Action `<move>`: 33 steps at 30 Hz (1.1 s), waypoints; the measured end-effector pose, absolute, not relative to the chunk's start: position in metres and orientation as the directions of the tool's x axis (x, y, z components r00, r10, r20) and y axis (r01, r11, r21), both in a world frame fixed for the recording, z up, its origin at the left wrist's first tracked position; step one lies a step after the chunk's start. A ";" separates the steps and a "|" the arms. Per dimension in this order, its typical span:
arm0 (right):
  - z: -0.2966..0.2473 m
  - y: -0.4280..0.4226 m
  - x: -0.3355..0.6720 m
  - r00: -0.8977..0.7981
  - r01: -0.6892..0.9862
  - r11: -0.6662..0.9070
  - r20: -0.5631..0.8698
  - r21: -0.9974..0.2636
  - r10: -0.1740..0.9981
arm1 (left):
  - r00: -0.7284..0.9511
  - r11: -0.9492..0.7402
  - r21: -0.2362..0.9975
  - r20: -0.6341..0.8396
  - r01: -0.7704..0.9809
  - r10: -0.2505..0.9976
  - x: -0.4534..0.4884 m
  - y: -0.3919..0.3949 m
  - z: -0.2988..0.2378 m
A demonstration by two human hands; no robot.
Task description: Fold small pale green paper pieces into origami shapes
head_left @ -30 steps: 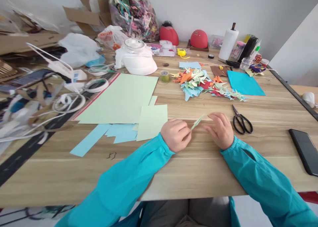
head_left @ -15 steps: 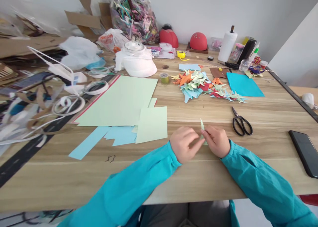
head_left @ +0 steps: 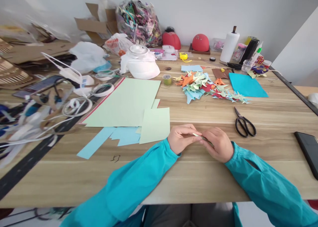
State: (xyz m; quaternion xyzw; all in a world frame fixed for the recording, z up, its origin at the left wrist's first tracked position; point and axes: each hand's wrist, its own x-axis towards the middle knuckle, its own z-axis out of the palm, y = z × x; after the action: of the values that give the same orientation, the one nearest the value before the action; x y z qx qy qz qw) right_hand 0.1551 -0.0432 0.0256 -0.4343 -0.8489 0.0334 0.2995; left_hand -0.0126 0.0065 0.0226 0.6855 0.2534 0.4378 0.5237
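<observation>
A narrow folded piece of pale green paper (head_left: 196, 134) lies between my two hands, over the near middle of the table. My left hand (head_left: 181, 139) is closed in a pinch at its pale tip. From the other side my right hand (head_left: 218, 143) grips its body, and its fingers hide much of the fold. Left of my hands lies a square sheet of light green paper (head_left: 156, 125). Black-handled scissors (head_left: 244, 122) rest to the right with their blades partly apart. Beyond them is a heap of folded paper pieces (head_left: 198, 83) in green, orange, red and blue.
A large green sheet (head_left: 124, 102) and blue paper strips (head_left: 96, 142) lie on the left, near tangled white cables (head_left: 77, 106). A turquoise sheet (head_left: 248, 85) sits back right, a phone (head_left: 306, 152) at far right. A thread spool (head_left: 167, 79) stands behind the square sheet.
The folded paper has turned from nearly upright to lying slanted toward the left. My left hand, earlier with fingers apart beside it, now pinches its tip. The view has shifted slightly left.
</observation>
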 end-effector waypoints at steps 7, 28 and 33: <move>0.026 -0.044 0.154 -0.467 0.685 0.671 0.536 -0.284 0.703 | 0.473 -0.429 0.901 0.409 -0.071 0.780 -0.013 0.004 0.024; 0.024 -0.039 0.163 -0.539 0.732 0.670 0.500 -0.120 0.678 | 0.506 -0.733 0.677 0.609 0.069 0.611 -0.021 0.010 0.030; 0.025 -0.037 0.164 -0.551 0.761 0.648 0.517 -0.009 0.655 | 0.559 -0.875 0.465 0.693 0.136 0.456 -0.024 0.020 0.022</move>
State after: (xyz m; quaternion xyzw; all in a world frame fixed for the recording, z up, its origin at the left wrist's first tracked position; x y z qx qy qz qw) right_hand 0.1638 -0.0375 0.0253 -0.4050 -0.8740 -0.1085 0.2457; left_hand -0.0242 0.0199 0.0225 0.8639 0.1712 0.4370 0.1827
